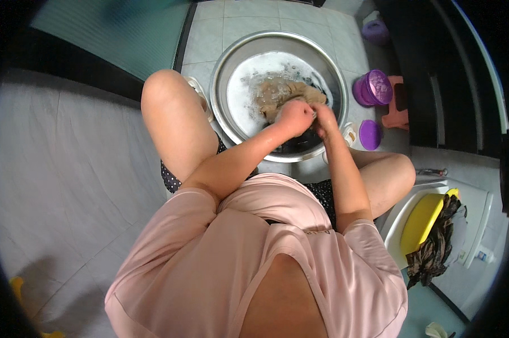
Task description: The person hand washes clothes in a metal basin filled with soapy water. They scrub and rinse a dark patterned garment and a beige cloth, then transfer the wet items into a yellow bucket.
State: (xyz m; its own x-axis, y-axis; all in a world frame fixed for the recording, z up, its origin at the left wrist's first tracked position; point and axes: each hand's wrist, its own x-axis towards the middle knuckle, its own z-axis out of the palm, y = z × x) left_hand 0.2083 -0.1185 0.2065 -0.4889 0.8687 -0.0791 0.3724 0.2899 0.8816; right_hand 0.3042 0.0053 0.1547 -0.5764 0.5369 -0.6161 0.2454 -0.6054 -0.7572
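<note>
A wide metal basin (231,122) stands on the tiled floor between my knees, with white suds (246,80) over its water. A wet tan cloth (280,91) lies bunched in the suds and rises up to my hands. My left hand (296,116) is closed in a fist on the near edge of the cloth. Close against it, my right hand (324,118) pinches the cloth's right side, its fingertips partly hidden. Dark fabric (303,141) shows in the water below both hands, at the near side of the basin.
Right of the basin are a purple bucket (368,88), a purple lid (369,135) and a coral plastic stool (394,105). A yellow basin (421,219) with dark patterned fabric (434,245) rests on a white toilet (396,211). A ribbed glass panel (123,38) stands at upper left.
</note>
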